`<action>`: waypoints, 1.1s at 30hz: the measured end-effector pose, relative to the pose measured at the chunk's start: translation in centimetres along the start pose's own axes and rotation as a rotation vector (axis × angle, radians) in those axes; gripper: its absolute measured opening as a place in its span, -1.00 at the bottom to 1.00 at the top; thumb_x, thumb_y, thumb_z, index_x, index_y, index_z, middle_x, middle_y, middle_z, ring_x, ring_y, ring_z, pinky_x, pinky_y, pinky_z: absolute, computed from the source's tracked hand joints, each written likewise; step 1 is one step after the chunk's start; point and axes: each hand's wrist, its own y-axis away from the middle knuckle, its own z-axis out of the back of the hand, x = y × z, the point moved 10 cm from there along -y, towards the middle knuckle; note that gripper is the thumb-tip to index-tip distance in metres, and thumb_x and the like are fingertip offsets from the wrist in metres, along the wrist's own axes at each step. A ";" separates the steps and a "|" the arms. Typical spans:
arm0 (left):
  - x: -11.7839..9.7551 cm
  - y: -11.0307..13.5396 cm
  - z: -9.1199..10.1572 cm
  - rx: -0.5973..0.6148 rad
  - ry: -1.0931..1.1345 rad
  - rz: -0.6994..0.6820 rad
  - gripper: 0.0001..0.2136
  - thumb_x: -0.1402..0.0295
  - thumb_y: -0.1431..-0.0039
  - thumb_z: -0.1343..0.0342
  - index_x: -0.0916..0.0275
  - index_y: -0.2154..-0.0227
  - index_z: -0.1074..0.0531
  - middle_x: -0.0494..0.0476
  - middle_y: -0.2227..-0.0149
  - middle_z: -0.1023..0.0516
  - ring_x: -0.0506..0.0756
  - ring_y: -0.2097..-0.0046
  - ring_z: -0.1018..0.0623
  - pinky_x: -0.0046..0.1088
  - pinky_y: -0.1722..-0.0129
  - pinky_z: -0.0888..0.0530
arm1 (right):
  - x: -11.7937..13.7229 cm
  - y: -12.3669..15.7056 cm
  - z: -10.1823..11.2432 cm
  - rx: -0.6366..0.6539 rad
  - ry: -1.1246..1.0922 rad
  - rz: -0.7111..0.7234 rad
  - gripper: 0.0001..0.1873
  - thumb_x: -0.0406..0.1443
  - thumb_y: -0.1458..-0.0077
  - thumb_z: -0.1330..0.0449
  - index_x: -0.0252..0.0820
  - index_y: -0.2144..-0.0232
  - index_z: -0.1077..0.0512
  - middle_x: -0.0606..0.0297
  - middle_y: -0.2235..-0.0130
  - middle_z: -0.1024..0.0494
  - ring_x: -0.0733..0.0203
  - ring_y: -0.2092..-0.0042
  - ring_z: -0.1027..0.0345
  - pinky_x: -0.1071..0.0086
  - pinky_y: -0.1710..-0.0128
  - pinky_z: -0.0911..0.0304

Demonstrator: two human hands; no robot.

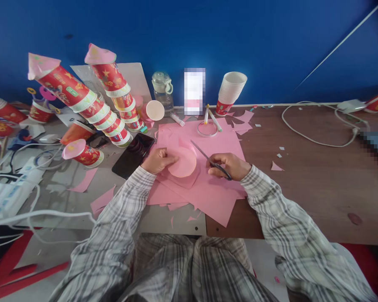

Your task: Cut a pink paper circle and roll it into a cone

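Left hand (159, 160): fingers pinched on left edge of pink paper disc (184, 163), over pink sheets (219, 188) on tabletop (290, 193). Right hand (228, 166), farther from disc: fingers closed round scissors (203, 153), just right of it, long axis slanting near-right to far-left.

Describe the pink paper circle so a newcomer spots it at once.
A tabletop meets the blue wall, with pink sheets spread across its middle. Over these, the left hand holds the paper circle; its rounded edge sets it apart from the straight-edged sheets beneath.
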 end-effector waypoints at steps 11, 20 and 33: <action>-0.9 0.2 1.7 -0.220 0.111 -0.131 -0.71 0.29 0.24 -0.24 0.32 0.40 -0.45 0.05 0.50 -0.53 0.04 0.42 -0.47 -0.41 0.39 -0.42 | -1.3 -2.6 -0.8 -0.166 0.135 0.284 -0.14 0.56 -0.03 -0.58 -0.06 0.26 -0.70 0.22 0.30 -0.72 0.07 0.27 -0.62 0.17 0.14 -0.64; -0.8 0.1 1.2 -0.196 -0.018 -0.122 -0.64 0.24 0.25 -0.22 0.33 0.34 -0.45 0.10 0.46 -0.55 0.10 0.38 -0.47 -0.37 0.36 -0.42 | -1.7 -3.1 -1.1 -0.227 0.250 0.305 -0.21 0.49 -0.16 -0.58 -0.09 0.26 -0.76 0.19 0.31 -0.72 0.08 0.28 -0.57 0.18 0.15 -0.56; -1.1 0.1 0.6 -0.164 -0.104 -0.123 -0.65 0.24 0.20 -0.19 0.38 0.34 -0.45 0.16 0.43 -0.54 0.10 0.37 -0.47 -0.37 0.35 -0.42 | -1.2 -3.0 -1.5 -0.239 0.323 0.297 -0.27 0.41 -0.26 -0.59 -0.11 0.29 -0.73 0.23 0.36 -0.64 0.13 0.33 -0.46 0.22 0.16 -0.44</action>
